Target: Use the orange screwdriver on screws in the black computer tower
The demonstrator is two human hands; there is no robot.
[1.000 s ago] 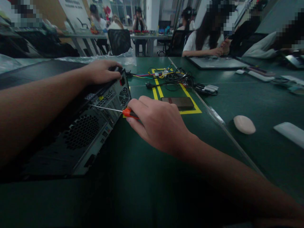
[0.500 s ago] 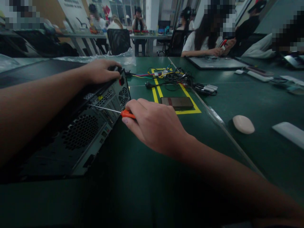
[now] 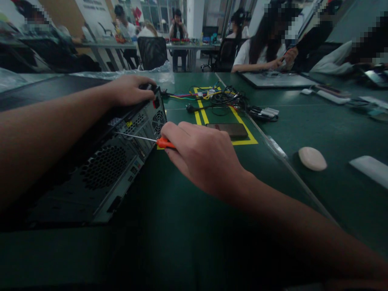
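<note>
**On the tabletop (image 3: 188, 218): boxy computer case (image 3: 98, 180) under one hand, screwdriver (image 3: 163, 142) in the other**

Over at the left, resting on the tabletop, back of the case facing right. Spread over its far top corner: the left hand (image 3: 129, 89), thumb and fingers apart, fingertips partly hidden. Closed round the orange handle of the screwdriver: the right hand (image 3: 206, 157). Slanting away from there, a thin shaft, ending near the upper edge of the back, above the large round vent (image 3: 106, 165). Cannot tell whether seated in a screw.

Probably heavy for its bulk, stiff, and slow to slide under a light push. Looks smooth and dark on top, so perhaps a little slippery beneath a flat palm; better held by hooking fingers over a corner. For lifting, best taken with both hands under opposite lower edges. Best not carried by the vents or slots, likely thin metal with sharp edges.

As for the screwdriver, likely light and rigid, best held by the thick handle and pushed straight along the shaft; apt to skid if pressed sideways.

Beyond the right hand, a flat brown box (image 3: 235, 130) inside yellow tape (image 3: 245, 142), near tangled cables (image 3: 232, 98).
</note>
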